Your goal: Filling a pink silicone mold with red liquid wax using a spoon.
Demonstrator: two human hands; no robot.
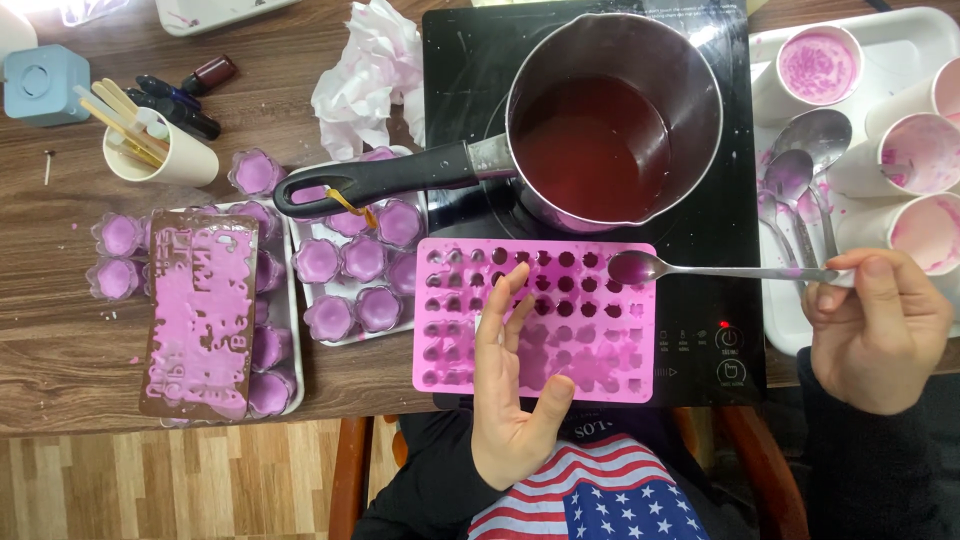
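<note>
Spreading across a dark wooden tabletop above pale wood flooring are a black induction cooktop, a saucepan of dark red liquid, white trays of small purple-filled cups, a crumpled tissue and a paper cup of wooden sticks. A pink silicone mould lies partly on the cooktop's front edge, its upper cavities dark with liquid. The left hand is spread wide, fingers resting on the mould's left part. The right hand, just right of the mould, pinches the handle of a metal spoon, whose bowl of purple liquid sits over the mould's top right corner.
</note>
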